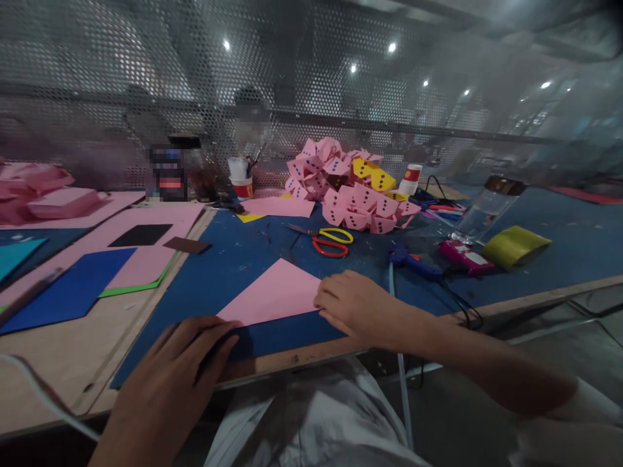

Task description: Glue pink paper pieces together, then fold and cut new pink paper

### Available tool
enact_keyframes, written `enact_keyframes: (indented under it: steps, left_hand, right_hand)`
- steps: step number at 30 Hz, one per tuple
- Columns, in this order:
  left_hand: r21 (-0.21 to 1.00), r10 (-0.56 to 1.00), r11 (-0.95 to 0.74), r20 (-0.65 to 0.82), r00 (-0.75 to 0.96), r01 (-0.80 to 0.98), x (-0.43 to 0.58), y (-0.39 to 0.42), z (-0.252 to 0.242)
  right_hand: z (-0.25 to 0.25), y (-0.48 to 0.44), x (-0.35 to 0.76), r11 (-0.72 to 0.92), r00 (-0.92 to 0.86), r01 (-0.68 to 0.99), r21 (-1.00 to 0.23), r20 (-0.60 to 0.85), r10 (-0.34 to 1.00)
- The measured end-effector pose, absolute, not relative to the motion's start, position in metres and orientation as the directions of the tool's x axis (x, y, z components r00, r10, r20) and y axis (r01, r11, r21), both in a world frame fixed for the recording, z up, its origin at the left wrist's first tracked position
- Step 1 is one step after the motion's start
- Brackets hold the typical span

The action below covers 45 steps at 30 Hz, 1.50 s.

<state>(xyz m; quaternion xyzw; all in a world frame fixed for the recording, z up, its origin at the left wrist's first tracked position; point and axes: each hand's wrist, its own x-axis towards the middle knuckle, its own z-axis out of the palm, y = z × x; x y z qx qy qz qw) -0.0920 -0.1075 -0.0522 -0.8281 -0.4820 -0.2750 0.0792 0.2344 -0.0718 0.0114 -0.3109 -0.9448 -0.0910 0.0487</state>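
Note:
A pink sheet of paper (280, 292), folded into a triangle, lies on the blue tabletop in front of me with its point facing away. My left hand (180, 370) is closed at the triangle's left corner, fingertips over the paper and thumb just below. At the right corner, my right hand (353, 301) has its fingers bent and pressed together on the paper. Just beyond the triangle lie scissors (331, 242) with one yellow and one red handle. To the right of them rests a blue glue gun (413, 263).
Pink and yellow folded paper pieces with dark dots (360, 188) are heaped at the back. A glass bottle (489, 211), a yellow roll (516, 246) and a magenta box (466, 257) stand right. Coloured sheets (73, 285) lie left. A perforated metal screen (292, 65) rises behind.

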Motion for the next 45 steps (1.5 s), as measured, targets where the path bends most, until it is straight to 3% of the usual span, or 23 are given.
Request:
enact_keyframes:
  steps: [4,12,18,25,32,39,45]
  left_hand:
    - [0.150,0.715,-0.575,0.570,0.405,0.804,-0.085,-0.101,-0.045]
    - [0.220,0.680,-0.683,0.540,0.496,0.697,-0.070,-0.082,-0.044]
    - [0.077,0.610,-0.739,0.498,0.617,0.669,-0.073,-0.077,-0.042]
    - [-0.008,0.600,-0.707,0.523,0.606,0.707,-0.067,-0.077,-0.038]
    - [0.009,0.637,-0.655,0.545,0.545,0.755,-0.062,-0.075,-0.040]
    - [0.114,0.685,-0.648,0.520,0.511,0.753,-0.063,-0.077,-0.039]
    - [0.252,0.745,-0.618,0.491,0.452,0.745,-0.064,-0.077,-0.041]
  right_hand:
    - [0.014,-0.072,0.230,0.792,-0.832,0.552,0.260,0.105,0.545]
    - [0.014,-0.068,0.229,0.795,-0.849,0.520,0.313,0.094,0.519]
    - [0.016,-0.068,0.226,0.792,-0.847,0.526,0.309,0.099,0.523]
    - [0.013,-0.067,0.221,0.793,-0.853,0.519,0.319,0.127,0.507]
    - [0.003,-0.062,0.217,0.798,-0.834,0.549,0.248,0.227,0.503]
    - [0.001,-0.059,0.217,0.819,-0.842,0.534,0.210,0.221,0.492]
    - [0.002,-0.060,0.217,0.786,-0.777,0.617,0.035,0.188,0.601]
